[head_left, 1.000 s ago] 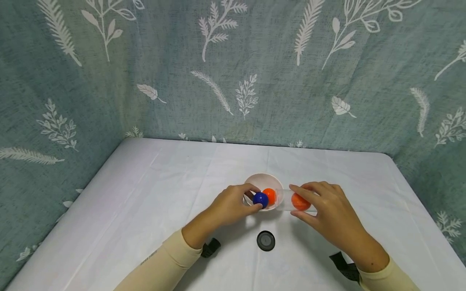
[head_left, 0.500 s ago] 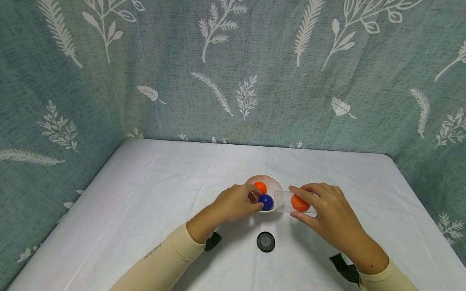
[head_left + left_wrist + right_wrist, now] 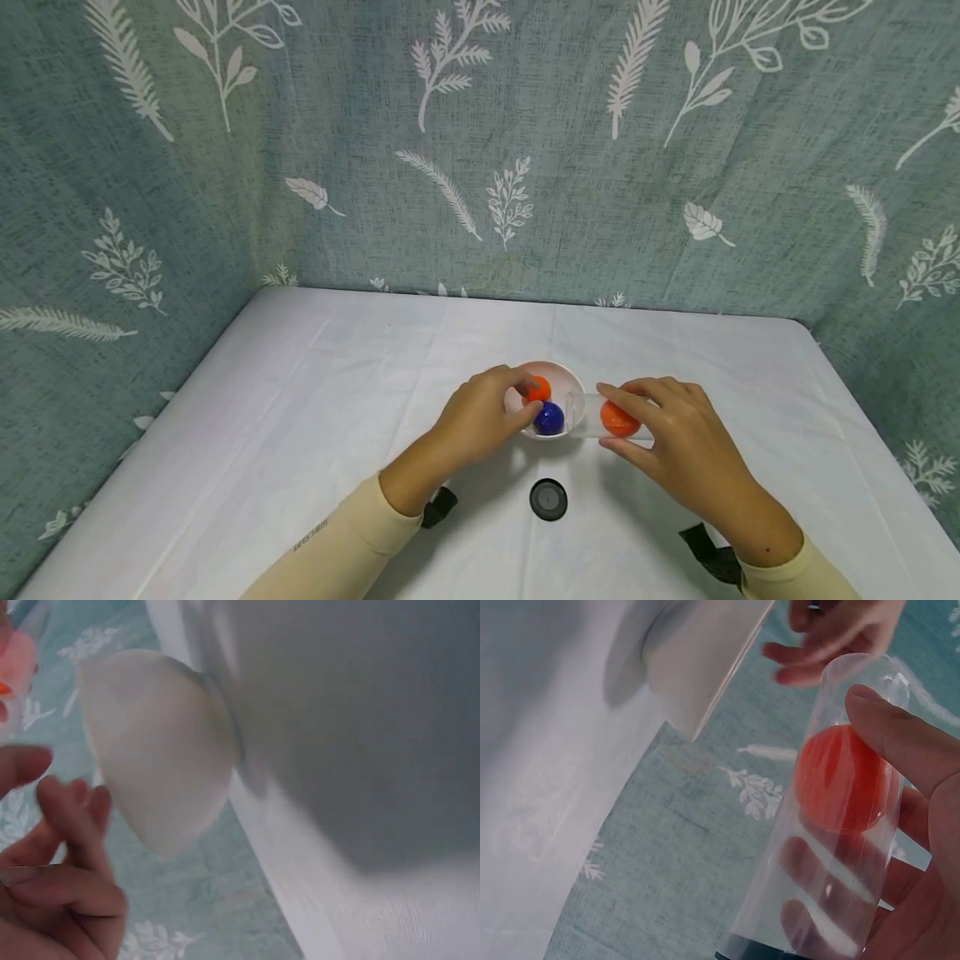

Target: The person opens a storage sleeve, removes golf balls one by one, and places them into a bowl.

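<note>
A small white bowl (image 3: pixel 561 372) (image 3: pixel 157 742) (image 3: pixel 697 652) stands mid-table with a blue ball (image 3: pixel 549 418) and an orange ball (image 3: pixel 539 389) in it. My left hand (image 3: pixel 528 397) reaches into the bowl, and its index finger and thumb curl round the orange ball. In the left wrist view the fingers (image 3: pixel 71 825) hang curled beside the bowl's outer wall. My right hand (image 3: pixel 606 417) grips a clear plastic tube (image 3: pixel 588 415) (image 3: pixel 832 825) lying sideways, its mouth at the bowl's right rim. A second orange ball (image 3: pixel 618 419) (image 3: pixel 844 780) sits inside the tube.
A round black cap (image 3: pixel 548 499) lies on the white tablecloth (image 3: pixel 337 392) just in front of the bowl. A leaf-patterned green curtain (image 3: pixel 480 150) closes off the back and both sides of the table.
My left hand has let the blue ball go into the bowl by the tube's mouth and moved back onto the orange ball. The right hand and the tube have stayed still.
</note>
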Available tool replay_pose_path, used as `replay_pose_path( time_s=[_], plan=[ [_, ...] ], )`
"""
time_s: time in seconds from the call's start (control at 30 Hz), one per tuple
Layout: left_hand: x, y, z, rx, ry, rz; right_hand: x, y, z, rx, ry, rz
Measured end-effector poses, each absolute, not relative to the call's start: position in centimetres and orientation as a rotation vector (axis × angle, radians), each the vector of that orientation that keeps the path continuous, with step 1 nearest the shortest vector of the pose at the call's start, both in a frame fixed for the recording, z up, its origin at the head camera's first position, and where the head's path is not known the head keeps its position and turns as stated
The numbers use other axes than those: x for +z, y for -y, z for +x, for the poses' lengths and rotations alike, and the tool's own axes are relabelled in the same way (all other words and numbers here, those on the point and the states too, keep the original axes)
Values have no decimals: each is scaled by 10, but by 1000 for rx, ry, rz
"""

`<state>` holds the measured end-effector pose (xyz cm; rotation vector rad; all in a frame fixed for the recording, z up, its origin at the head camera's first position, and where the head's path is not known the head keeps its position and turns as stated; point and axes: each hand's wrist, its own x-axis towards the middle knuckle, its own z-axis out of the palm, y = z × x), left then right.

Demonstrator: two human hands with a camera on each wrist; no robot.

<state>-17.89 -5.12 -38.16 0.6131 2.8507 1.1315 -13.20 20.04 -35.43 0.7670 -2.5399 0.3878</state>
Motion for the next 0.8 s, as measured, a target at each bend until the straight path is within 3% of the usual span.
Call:
replay_pose_path(
  time_s=[0.37, 0.8],
  plan=[
    [-377, 38, -160, 1458, -2739, 900, -352, -202, -132, 394, 2503, 793],
    [-379, 32, -156, 1497, -2664, 926, -354, -200, -129, 411, 2450, 861]
  ],
)
